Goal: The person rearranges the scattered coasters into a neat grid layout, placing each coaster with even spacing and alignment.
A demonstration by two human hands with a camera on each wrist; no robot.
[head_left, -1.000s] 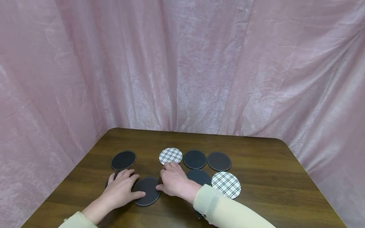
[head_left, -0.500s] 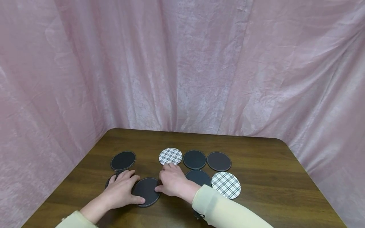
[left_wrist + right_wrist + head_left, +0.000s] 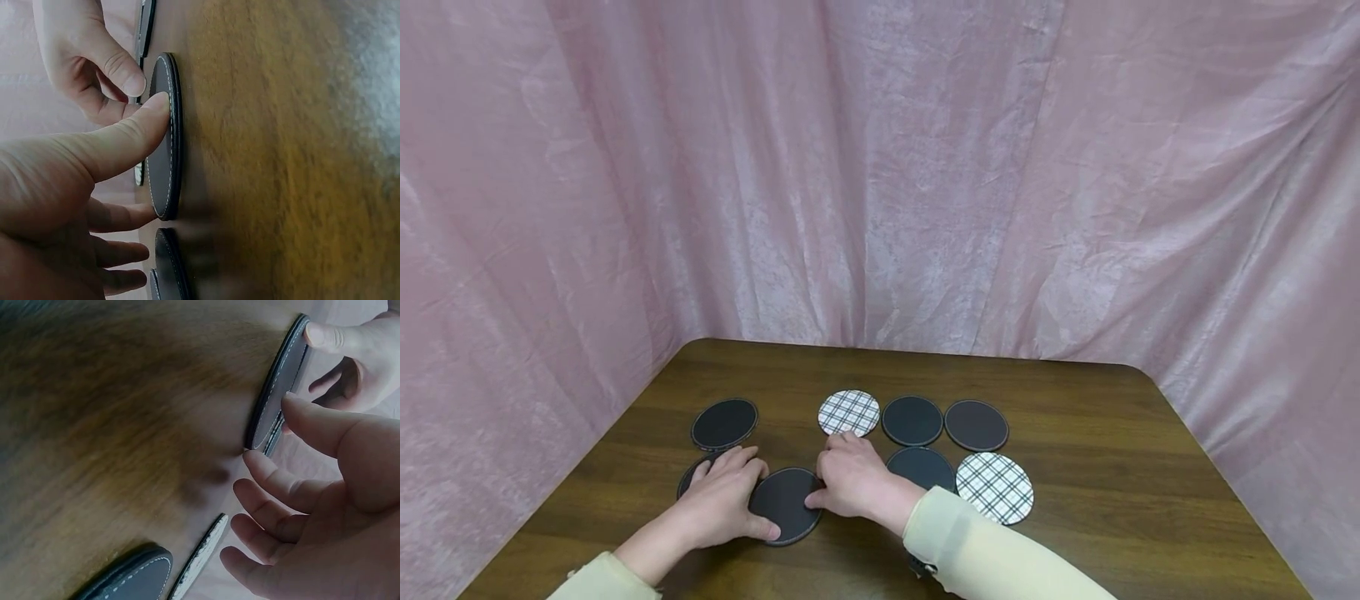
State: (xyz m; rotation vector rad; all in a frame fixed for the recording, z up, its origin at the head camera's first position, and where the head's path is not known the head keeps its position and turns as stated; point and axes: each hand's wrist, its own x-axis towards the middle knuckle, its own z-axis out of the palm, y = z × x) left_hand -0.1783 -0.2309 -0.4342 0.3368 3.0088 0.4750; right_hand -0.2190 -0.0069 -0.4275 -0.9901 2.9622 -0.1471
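Note:
A dark brown round coaster with pale edge stitching lies between both hands. My left hand holds it with the thumb on its near edge and the index finger at its left side. The left hand's other fingers spread over a dark coaster, which they partly hide. My right hand pinches the brown coaster's right edge, thumb on top and index fingertip at the rim. Its remaining fingers are loosely bent near a white plaid coaster.
A black coaster lies at the back left. Right of the hands sit a dark coaster, a brown one, another dark one partly behind the right wrist, and a plaid one. Pink curtains hang behind the wooden table.
The left thumb has slid slightly down toward the brown coaster's near edge. The right thumb has shifted a little left onto the coaster. The other coasters stay put.

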